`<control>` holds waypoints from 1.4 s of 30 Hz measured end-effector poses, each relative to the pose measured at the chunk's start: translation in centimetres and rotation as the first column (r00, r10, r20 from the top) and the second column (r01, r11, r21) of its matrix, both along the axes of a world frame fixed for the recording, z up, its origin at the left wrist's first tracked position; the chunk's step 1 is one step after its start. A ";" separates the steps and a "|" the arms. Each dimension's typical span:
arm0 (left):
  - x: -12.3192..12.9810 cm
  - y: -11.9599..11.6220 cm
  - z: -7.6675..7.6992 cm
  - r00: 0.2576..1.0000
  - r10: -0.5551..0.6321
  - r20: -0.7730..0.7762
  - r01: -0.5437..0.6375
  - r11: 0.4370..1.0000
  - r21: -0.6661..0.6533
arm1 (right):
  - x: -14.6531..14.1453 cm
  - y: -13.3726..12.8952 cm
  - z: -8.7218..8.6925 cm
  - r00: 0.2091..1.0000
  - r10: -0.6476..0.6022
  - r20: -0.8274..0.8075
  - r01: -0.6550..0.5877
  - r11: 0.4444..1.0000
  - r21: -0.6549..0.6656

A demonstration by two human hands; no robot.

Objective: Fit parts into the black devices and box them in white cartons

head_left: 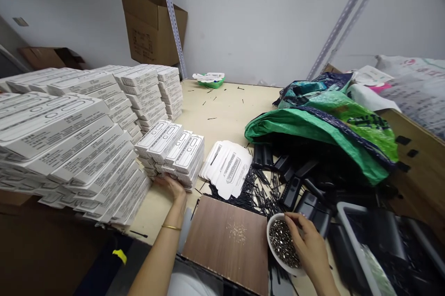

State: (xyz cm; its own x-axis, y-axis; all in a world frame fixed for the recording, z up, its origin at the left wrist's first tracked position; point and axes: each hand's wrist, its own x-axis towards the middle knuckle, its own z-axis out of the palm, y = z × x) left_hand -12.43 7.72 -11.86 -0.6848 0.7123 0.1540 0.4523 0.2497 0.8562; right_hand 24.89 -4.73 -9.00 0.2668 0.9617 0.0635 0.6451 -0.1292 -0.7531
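Note:
My left hand (171,186) reaches to the near side of a small stack of white printed boxes (174,148), its fingers partly hidden at the lower boxes. My right hand (306,236) is at the rim of a white bowl (277,255) filled with small shiny metal pieces (283,242), thumb and fingers bent over its edge. Between my arms lies a brown wood-grain board (225,240) with small light specks on it. Behind the board are flat white printed cards (229,168) and many thin black pieces (264,189).
Tall stacks of white boxes (90,157) fill the left. Green plastic bags (323,134), black plastic casings (292,192) and a grey bin (359,249) crowd the right. A green tray (212,84) sits at the back, near an open cardboard box (146,32).

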 end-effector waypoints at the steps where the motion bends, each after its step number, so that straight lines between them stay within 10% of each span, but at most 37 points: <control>1: 0.1 0.5 0.0 0.996 0.087 0.027 -0.087 0.996 0.005 | 0.2 -0.2 0.0 1.000 -0.004 -0.003 0.004 1.000 -0.008; 5: -0.2 1.7 0.5 0.936 0.329 0.122 -0.333 0.943 0.007 | 1.0 -0.6 0.2 1.000 -0.016 -0.009 0.016 1.000 -0.018; 11: -0.9 2.4 2.2 0.923 0.337 0.184 -0.350 0.936 0.043 | 0.8 -0.5 0.6 1.000 -0.027 -0.008 0.027 0.999 0.030; 17: 4.9 -5.5 2.6 0.988 0.074 0.138 -0.092 0.987 0.131 | 0.3 0.0 0.9 0.999 -0.046 -0.013 0.046 0.999 0.019; 22: 9.0 -6.5 3.2 0.875 -0.479 0.069 0.474 0.878 0.071 | 0.2 0.1 1.2 0.998 -0.054 -0.015 0.054 0.999 -0.011; 29: 6.8 0.8 2.6 0.893 -0.406 0.194 0.435 0.888 -0.149 | 0.5 -0.6 1.1 0.998 -0.064 -0.021 0.064 0.998 -0.013; 35: 6.7 -0.6 3.1 0.889 -0.438 0.133 0.457 0.870 -0.185 | 0.8 -0.2 0.8 0.998 -0.055 -0.016 0.055 0.998 -0.022; 42: 11.3 -1.7 8.4 0.722 -0.672 -0.167 0.666 0.740 -0.097 | 0.3 0.7 -1.1 0.949 0.147 0.280 -0.173 0.982 0.070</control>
